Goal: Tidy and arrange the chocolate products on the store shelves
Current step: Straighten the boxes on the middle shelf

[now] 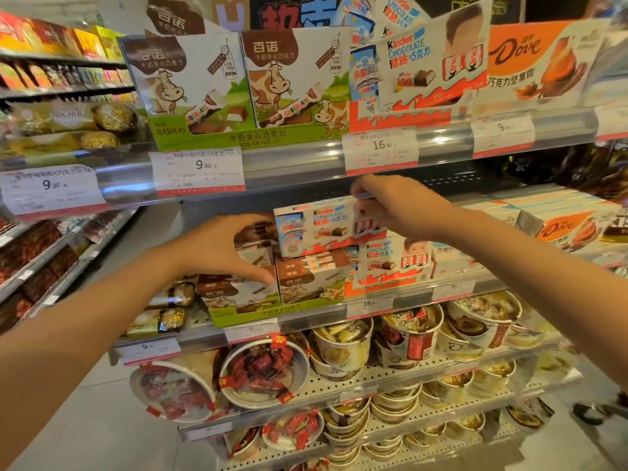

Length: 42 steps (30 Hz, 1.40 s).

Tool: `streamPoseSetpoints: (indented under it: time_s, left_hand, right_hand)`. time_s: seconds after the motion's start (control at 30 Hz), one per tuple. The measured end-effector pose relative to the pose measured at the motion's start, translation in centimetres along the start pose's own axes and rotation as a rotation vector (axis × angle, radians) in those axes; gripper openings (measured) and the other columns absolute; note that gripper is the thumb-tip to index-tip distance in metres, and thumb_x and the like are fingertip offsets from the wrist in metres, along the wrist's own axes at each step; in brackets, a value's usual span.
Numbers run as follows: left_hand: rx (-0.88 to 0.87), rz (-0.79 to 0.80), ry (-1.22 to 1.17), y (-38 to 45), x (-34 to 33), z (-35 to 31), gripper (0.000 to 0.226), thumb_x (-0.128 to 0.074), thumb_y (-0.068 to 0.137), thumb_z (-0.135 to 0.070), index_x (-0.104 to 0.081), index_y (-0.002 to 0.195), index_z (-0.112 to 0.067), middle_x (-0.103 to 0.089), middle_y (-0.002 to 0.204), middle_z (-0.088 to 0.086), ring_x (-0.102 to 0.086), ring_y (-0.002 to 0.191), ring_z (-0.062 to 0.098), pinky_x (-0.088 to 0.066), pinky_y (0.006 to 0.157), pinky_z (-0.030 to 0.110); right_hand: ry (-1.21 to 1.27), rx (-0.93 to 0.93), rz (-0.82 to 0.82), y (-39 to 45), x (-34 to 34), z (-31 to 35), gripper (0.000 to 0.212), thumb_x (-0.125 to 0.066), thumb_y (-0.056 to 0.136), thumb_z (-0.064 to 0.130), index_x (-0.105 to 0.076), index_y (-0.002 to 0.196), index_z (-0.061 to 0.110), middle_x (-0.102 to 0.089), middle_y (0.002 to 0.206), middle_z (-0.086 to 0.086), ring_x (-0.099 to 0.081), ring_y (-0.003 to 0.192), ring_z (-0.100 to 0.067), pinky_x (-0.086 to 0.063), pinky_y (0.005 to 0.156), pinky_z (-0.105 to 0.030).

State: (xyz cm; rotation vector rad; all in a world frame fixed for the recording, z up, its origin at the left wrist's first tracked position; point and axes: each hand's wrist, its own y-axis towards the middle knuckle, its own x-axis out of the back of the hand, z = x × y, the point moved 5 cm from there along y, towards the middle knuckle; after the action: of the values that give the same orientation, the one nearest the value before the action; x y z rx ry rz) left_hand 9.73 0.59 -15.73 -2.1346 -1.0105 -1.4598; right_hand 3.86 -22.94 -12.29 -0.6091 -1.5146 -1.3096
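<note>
At frame centre I see the Kinder box (317, 224), raised above the second-shelf stock. My right hand (396, 207) pinches its upper right corner, wrist angled down. My left hand (222, 248) curls around the brown Bainuo boxes (253, 246) just left.

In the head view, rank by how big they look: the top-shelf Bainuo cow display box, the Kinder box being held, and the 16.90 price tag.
1. Bainuo display box, largest.
2. Kinder box held in both hands; nearness may inflate it.
3. 16.90 price tag, smallest.
</note>
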Motion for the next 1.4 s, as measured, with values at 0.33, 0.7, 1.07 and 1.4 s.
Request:
streamPoseSetpoints:
  time_s: [0.33, 0.7, 1.07, 1.4]
  left_hand:
    - [0.001, -0.064, 0.516, 3.9, -3.2, -4.8, 0.1, -0.072, 0.06, -0.06, -0.022, 0.143, -0.031, -0.039, 0.139, 0.002, -0.036, 0.128, 0.023, -0.031, 0.105, 0.036]
    - [0.053, 0.018, 0.348, 7.9, -5.9, -9.0, 0.083, -0.067, 0.071, -0.057, -0.026, 0.141, -0.042, -0.022, 0.153, 0.001, -0.025, 0.138, 0.025, -0.027, 0.111, 0.046]
    - [0.154, -0.064, 0.549, 9.9, -7.6, -10.4, 0.035, -0.064, 0.076, -0.054, -0.065, 0.104, -0.032, -0.055, 0.129, -0.01, -0.046, 0.121, 0.016, -0.035, 0.098, 0.043]
    - [0.232, -0.024, 0.637, 10.6, -8.1, -10.3, 0.029, -0.065, 0.074, -0.057, -0.068, 0.082, -0.029, -0.069, 0.091, -0.01, -0.055, 0.078, 0.009, -0.037, 0.061, 0.027]
  right_hand:
    - [-0.045, -0.067, 0.073, -3.2, 2.4, -8.4, 0.026, -0.044, 0.096, 0.018, -0.05, 0.12, 0.011, -0.06, 0.119, -0.011, -0.058, 0.104, -0.028, -0.05, 0.079, -0.036]
    - [-0.192, 0.136, 0.133, -3.4, -1.2, -7.6, 0.027, -0.046, 0.095, 0.028, -0.05, 0.12, 0.018, -0.066, 0.114, -0.005, -0.063, 0.098, -0.025, -0.053, 0.075, -0.035]
    - [0.027, 0.353, 0.028, -3.3, -4.5, -9.8, 0.025, -0.053, 0.093, 0.024, -0.062, 0.111, 0.009, -0.061, 0.107, -0.008, -0.053, 0.1, -0.023, -0.039, 0.081, -0.03]
    - [0.084, 0.409, 0.055, -3.5, -5.3, -10.3, 0.036, -0.056, 0.09, 0.029, -0.054, 0.121, 0.01, -0.054, 0.117, -0.008, -0.048, 0.106, -0.023, -0.04, 0.087, -0.033]
